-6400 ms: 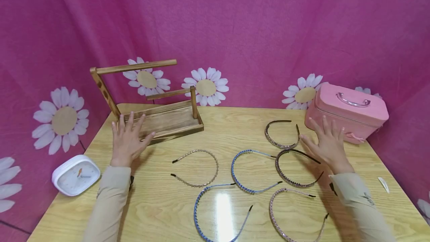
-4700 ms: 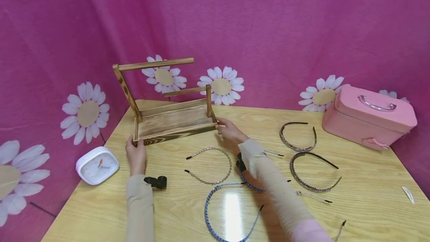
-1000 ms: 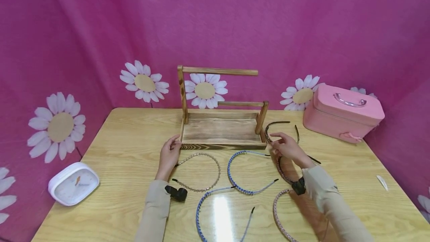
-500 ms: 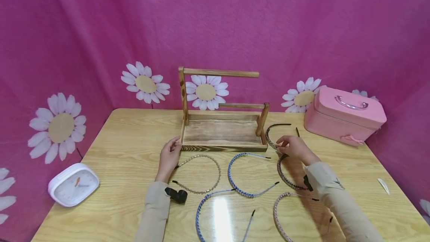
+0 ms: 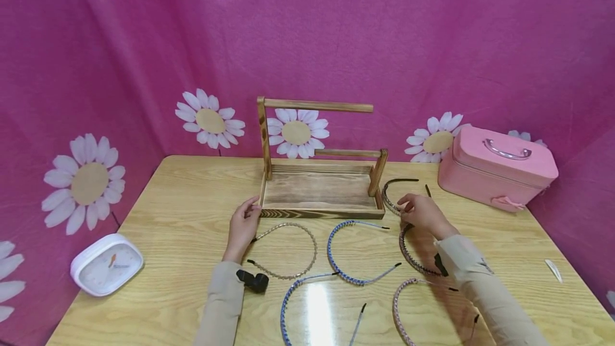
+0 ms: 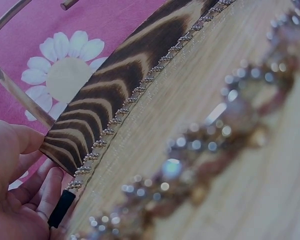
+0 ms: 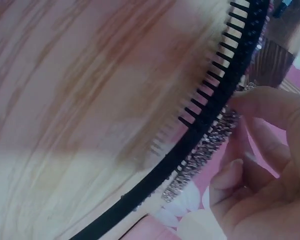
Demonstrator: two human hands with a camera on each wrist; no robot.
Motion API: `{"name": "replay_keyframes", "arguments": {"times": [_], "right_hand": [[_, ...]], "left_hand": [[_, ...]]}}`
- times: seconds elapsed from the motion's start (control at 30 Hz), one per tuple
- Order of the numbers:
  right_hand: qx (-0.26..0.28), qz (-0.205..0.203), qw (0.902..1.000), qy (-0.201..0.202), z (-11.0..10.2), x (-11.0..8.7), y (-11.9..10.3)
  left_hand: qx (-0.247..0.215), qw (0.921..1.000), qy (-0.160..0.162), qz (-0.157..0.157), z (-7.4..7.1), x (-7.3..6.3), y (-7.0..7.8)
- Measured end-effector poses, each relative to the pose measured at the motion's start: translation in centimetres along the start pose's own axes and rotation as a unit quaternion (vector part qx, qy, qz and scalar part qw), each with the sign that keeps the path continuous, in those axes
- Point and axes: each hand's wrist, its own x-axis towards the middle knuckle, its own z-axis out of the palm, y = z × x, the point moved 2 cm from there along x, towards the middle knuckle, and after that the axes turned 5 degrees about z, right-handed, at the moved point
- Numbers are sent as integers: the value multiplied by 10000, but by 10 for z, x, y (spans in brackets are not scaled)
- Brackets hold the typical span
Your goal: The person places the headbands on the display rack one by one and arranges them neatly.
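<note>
A wooden display rack (image 5: 322, 213) with a shallow tray and two side bars at different heights stands mid-table. My left hand (image 5: 242, 228) grips its front left corner, thumb and fingers (image 6: 27, 140) on either side of the dark-striped wood. To the rack's right, my right hand (image 5: 425, 217) pinches the front curve of a glittery beaded headband (image 5: 389, 203), whose ends point back right. A dark toothed headband (image 7: 210, 107) lies just in front of it, partly under the right hand and wrist. Beside my left hand lies a thin gold beaded headband (image 5: 314, 250).
Two blue headbands (image 5: 331, 252) lie front middle, and a pink one (image 5: 396, 308) is partly behind my right sleeve. A white clock (image 5: 107, 265) stands left, a pink case (image 5: 499, 170) back right, a small white hair clip (image 5: 553, 270) far right.
Earlier, both hands were on the rack at the left; it now stands mid-table. My right hand has since left it and taken hold of the glittery headband, while the left stays at the corner.
</note>
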Motion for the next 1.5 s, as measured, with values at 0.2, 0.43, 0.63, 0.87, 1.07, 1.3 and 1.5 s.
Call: {"name": "replay_keyframes", "arguments": {"times": [0.2,0.43,0.63,0.87,1.07,1.3,1.5], "right_hand": [[20,-184,9986,495,-11,-1,-5],[74,-185,9967,787,-25,-2,-12],[658,159,9955,663,-43,-3,-18],[1955,890,9759,392,-62,1,-15],[3913,1151,9130,44,-71,2,-10],[6030,1022,7905,-327,-82,7,-25],[6510,1144,7502,-207,-106,21,-48]], "left_hand": [[-90,9999,-1,-124,0,-1,0],[-51,9999,47,-77,0,0,0],[-31,9999,28,-119,-1,0,2],[-23,10000,66,-34,-1,0,0],[-39,10000,45,-18,-1,0,-1],[-80,10000,-36,2,-2,-1,-2],[-65,9999,21,77,-2,0,-1]]}}
